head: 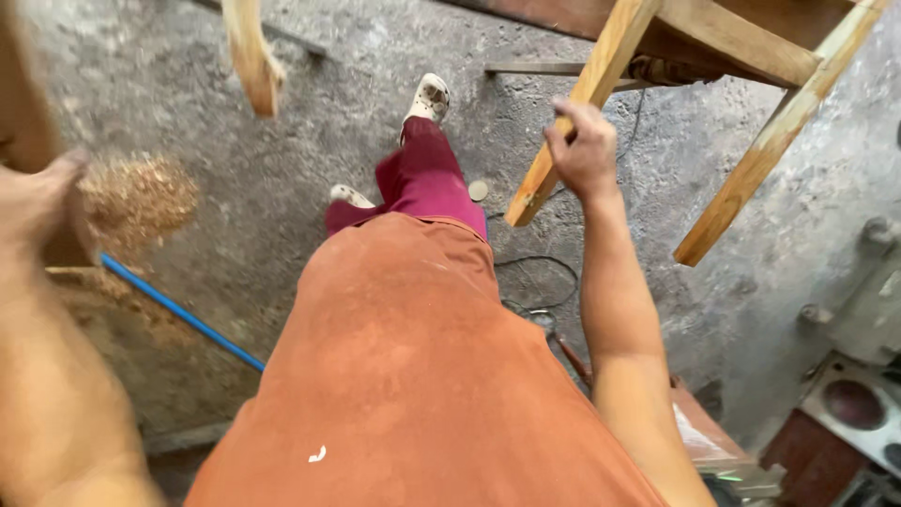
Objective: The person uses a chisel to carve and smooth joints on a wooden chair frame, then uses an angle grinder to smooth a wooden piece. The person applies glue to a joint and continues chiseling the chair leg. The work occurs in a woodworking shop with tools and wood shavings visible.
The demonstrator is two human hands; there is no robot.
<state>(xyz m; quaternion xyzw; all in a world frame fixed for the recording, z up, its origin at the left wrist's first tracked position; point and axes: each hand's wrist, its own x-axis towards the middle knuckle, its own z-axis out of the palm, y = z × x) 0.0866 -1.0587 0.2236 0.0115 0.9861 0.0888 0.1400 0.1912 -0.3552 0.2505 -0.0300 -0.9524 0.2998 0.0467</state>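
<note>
My right hand (pixel 584 148) is closed around a leg of a pale wooden stool frame (pixel 741 56), which hangs tilted above the concrete floor with its legs pointing down and left. My left hand (pixel 42 202) grips a brown wooden piece (pixel 23 113) at the left edge; that side is blurred. Another wooden leg (pixel 253 56) hangs at the top left. I wear an orange shirt and dark red trousers, and my white shoes (pixel 427 99) step forward.
A heap of sawdust (pixel 136 197) lies on the floor at left, next to a blue pipe (pixel 178 310). A black cable (pixel 540 272) curls near my feet. Grey metal machine parts (pixel 854 376) stand at the lower right.
</note>
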